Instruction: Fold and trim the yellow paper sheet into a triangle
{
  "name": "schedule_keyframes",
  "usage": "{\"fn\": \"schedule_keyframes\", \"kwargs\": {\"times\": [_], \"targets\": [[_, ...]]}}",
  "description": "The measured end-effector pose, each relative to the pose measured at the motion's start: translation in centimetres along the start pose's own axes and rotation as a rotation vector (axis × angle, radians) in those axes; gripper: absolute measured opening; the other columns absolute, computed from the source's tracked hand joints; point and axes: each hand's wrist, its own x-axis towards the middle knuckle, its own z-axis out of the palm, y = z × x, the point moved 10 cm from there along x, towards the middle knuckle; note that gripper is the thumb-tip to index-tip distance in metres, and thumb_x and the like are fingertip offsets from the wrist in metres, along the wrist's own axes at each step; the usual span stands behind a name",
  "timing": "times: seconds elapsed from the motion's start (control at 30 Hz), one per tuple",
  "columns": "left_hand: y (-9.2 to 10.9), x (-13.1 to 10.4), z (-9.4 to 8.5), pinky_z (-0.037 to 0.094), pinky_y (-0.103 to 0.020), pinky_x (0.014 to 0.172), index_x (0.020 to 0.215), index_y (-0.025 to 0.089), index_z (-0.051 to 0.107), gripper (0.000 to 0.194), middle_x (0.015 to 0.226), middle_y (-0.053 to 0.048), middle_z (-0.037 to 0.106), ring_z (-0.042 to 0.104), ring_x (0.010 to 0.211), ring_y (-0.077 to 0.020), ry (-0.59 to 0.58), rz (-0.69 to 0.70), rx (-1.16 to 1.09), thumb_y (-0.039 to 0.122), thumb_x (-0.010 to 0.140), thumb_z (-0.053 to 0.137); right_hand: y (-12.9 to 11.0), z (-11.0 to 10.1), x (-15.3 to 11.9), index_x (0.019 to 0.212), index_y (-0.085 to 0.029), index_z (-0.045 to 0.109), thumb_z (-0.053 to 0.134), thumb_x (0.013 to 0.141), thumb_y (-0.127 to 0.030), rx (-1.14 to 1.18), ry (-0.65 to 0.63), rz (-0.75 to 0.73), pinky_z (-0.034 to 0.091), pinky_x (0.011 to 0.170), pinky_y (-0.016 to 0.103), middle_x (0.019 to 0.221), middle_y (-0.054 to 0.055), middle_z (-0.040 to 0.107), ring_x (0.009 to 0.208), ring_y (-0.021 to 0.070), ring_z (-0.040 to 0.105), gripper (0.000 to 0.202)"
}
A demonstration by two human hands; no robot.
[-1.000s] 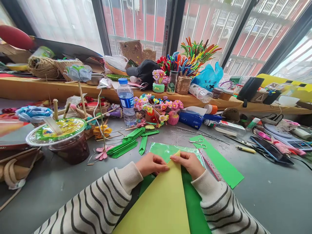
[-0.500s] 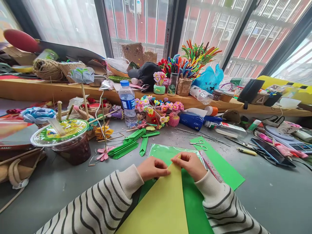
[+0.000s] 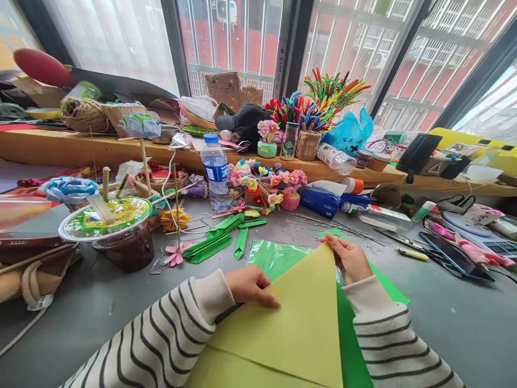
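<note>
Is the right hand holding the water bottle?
No, the right hand pinches the top corner of the yellow paper, while the water bottle stands upright, apart from that hand.

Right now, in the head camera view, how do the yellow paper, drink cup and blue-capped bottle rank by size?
1. Yellow paper, largest, even cut off by the bottom edge
2. Drink cup
3. Blue-capped bottle

That is apparent size only; the bottle stands farthest back.

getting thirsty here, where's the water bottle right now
In the head view, the water bottle stands left of centre on the table, just left of the small colourful flowers.
</note>
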Motion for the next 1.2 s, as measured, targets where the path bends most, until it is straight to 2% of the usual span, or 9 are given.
{"fn": "schedule_keyframes", "kwargs": {"times": [0.13, 0.27, 0.33, 0.4, 0.6, 0.7, 0.83, 1.03, 1.2], "targets": [[0.2, -1.0, -2.1, 0.022, -0.018, 0.037, 0.041, 0.014, 0.053, 0.028, 0.038, 0.007, 0.038, 0.032, 0.038, -0.0061, 0.057, 0.004, 0.022, 0.038, 0.050, 0.064, -0.3, -0.1, 0.0, 0.078, -0.019, 0.063, 0.061, 0.055, -0.050, 0.011, -0.059, -0.014, 0.046, 0.056, 0.021, 0.070, 0.001, 0.065, 0.064, 0.0129, 0.058, 0.038], [0.7, -1.8, -4.7, 0.027, -0.018, 0.041, 0.052, 0.012, 0.058, 0.030, 0.044, 0.005, 0.047, 0.040, 0.043, -0.0080, 0.167, 0.021, -0.031, 0.042, 0.055, 0.060, 0.7, 3.3, -2.5, 0.079, -0.017, 0.064, 0.071, 0.047, -0.036, -0.094, -0.338, 0.098, 0.047, 0.063, 0.029, 0.077, 0.006, 0.066, 0.073, 0.0202, 0.059, 0.038], [0.8, -2.0, -5.4, 0.031, -0.018, 0.044, 0.060, 0.012, 0.061, 0.031, 0.051, 0.003, 0.054, 0.045, 0.048, -0.0100, 0.189, 0.028, -0.079, 0.043, 0.056, 0.060, 1.5, 4.9, -4.3, 0.073, -0.015, 0.066, 0.071, 0.049, -0.030, -0.192, -0.502, 0.153, 0.046, 0.063, 0.031, 0.073, 0.006, 0.066, 0.070, 0.0206, 0.060, 0.029], [0.8, -2.3, -5.8, 0.035, -0.019, 0.049, 0.067, 0.013, 0.063, 0.031, 0.061, 0.002, 0.059, 0.050, 0.055, -0.0117, 0.196, 0.039, -0.135, 0.042, 0.058, 0.059, 2.0, 5.4, -5.2, 0.069, -0.015, 0.066, 0.068, 0.053, -0.030, -0.262, -0.558, 0.163, 0.046, 0.060, 0.029, 0.070, 0.004, 0.067, 0.066, 0.0189, 0.060, 0.022], [-1.5, -3.6, -5.9, 0.041, -0.022, 0.057, 0.072, 0.013, 0.065, 0.031, 0.066, -0.001, 0.063, 0.056, 0.062, -0.0155, 0.201, -0.002, -0.271, 0.036, 0.051, 0.067, 1.8, 2.9, -4.1, 0.069, -0.013, 0.066, 0.067, 0.052, -0.037, -0.268, -0.349, 0.130, 0.045, 0.051, 0.027, 0.064, 0.005, 0.066, 0.059, 0.0190, 0.059, 0.029], [-3.4, -4.4, -6.5, 0.042, -0.021, 0.051, 0.064, 0.013, 0.066, 0.028, 0.056, 0.000, 0.061, 0.055, 0.055, -0.0134, 0.285, -0.037, -0.343, 0.037, 0.050, 0.068, 1.8, 2.1, -3.5, 0.068, -0.013, 0.066, 0.068, 0.050, -0.037, -0.246, -0.305, 0.133, 0.046, 0.051, 0.027, 0.064, 0.005, 0.066, 0.058, 0.0192, 0.060, 0.030], [-4.9, -4.9, -7.5, 0.044, -0.020, 0.053, 0.067, 0.015, 0.065, 0.028, 0.061, 0.001, 0.062, 0.056, 0.058, -0.0118, 0.430, -0.038, -0.463, 0.037, 0.050, 0.067, 2.1, 1.5, -3.3, 0.068, -0.014, 0.067, 0.069, 0.048, -0.036, -0.214, -0.265, 0.141, 0.048, 0.054, 0.029, 0.066, 0.005, 0.067, 0.059, 0.0197, 0.060, 0.029], [-5.2, -5.2, -8.2, 0.046, -0.026, 0.060, 0.074, 0.015, 0.064, 0.036, 0.065, -0.001, 0.065, 0.059, 0.061, -0.0151, 0.533, -0.013, -0.568, 0.036, 0.045, 0.070, 2.1, 0.5, -2.9, 0.069, -0.015, 0.067, 0.070, 0.045, -0.036, -0.177, -0.180, 0.111, 0.049, 0.056, 0.031, 0.067, 0.006, 0.067, 0.061, 0.0222, 0.061, 0.032], [-4.8, -5.6, -8.6, 0.045, -0.027, 0.062, 0.079, 0.014, 0.063, 0.046, 0.073, -0.006, 0.065, 0.059, 0.066, -0.0170, 0.565, 0.041, -0.602, 0.050, 0.051, 0.062, 2.0, 0.0, -2.7, 0.069, -0.017, 0.067, 0.071, 0.046, -0.034, -0.169, -0.142, 0.091, 0.049, 0.058, 0.031, 0.070, 0.005, 0.067, 0.062, 0.0214, 0.061, 0.029]]}}
